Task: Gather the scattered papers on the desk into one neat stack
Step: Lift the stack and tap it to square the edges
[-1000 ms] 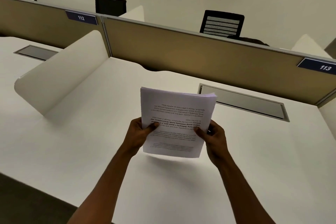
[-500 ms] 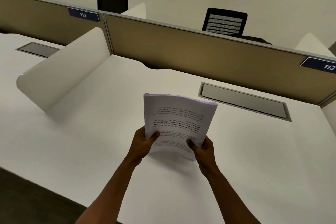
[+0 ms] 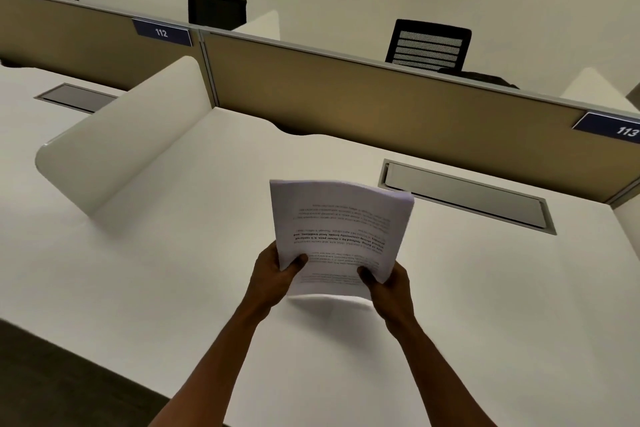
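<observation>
The papers point(image 3: 337, 236) are gathered into one bundle, held upright over the desk point(image 3: 173, 270) by the person seated at it. The bundle stands at the centre of the desktop, its lower edge touching or just above the surface; which of the two cannot be told. The printed text reads upside down to the person. The top edge bows over in a curve, so the sheets are flexing, not rigid.

The left hand point(image 3: 273, 276) grips the lower corner at the 9 o'clock side, thumb across the front sheet, remaining fingers closed behind. The right hand point(image 3: 388, 282) grips the lower corner at 3 o'clock in the same manner. Both hands are clamped on the bundle.

No loose sheets are visible on the desk. A closed cable hatch point(image 3: 467, 199) lies at 2 o'clock from the bundle, well apart. A white side screen point(image 3: 114, 142) stands at 10 o'clock, and the tan rear partition point(image 3: 381, 104) runs across at 12 o'clock.

Assessment: collection appears complete; the step in hand is squaring the edges against the desktop. The next move calls for a loosened grip so the sheets can settle level, then laying the stack flat. Risk: with the top bowing, sheets may fan or slide if the grip slackens too far.
</observation>
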